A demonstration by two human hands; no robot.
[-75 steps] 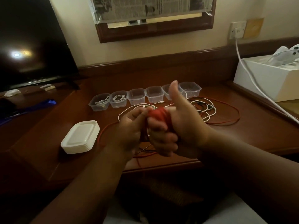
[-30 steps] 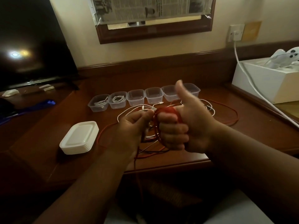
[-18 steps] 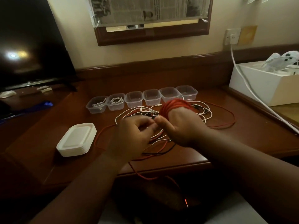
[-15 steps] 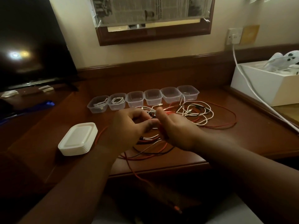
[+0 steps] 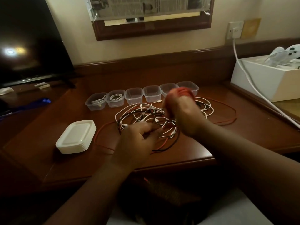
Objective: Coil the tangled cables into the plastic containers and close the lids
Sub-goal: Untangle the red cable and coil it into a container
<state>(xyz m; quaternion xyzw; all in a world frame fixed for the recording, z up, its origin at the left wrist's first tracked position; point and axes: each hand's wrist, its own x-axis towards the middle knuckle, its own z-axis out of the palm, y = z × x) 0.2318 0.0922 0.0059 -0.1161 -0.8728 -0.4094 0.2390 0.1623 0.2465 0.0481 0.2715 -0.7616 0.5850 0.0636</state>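
The right hand [image 5: 181, 114] is raised with the red cable [image 5: 182, 92] wound round its blurred fingers, likely as a former for the coil. The left hand [image 5: 138, 140], fingers curled, pinches strands of the tangled cables [image 5: 146, 116] on the tabletop [image 5: 243, 135], probably feeding slack. Six plastic containers [image 5: 134, 95] line up beyond both hands; two hold white cables. One stack of lids [image 5: 76, 137] waits left of the left hand.

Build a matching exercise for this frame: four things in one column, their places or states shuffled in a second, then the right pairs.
Things
1. red cable coil
2. stack of lids
3. leftmost container
4. third container from left

Places or states
A. holds a white cable
B. wrapped round the right hand
C. empty
D. left of the tangle, on the desk

Pairs: 1-B, 2-D, 3-A, 4-C
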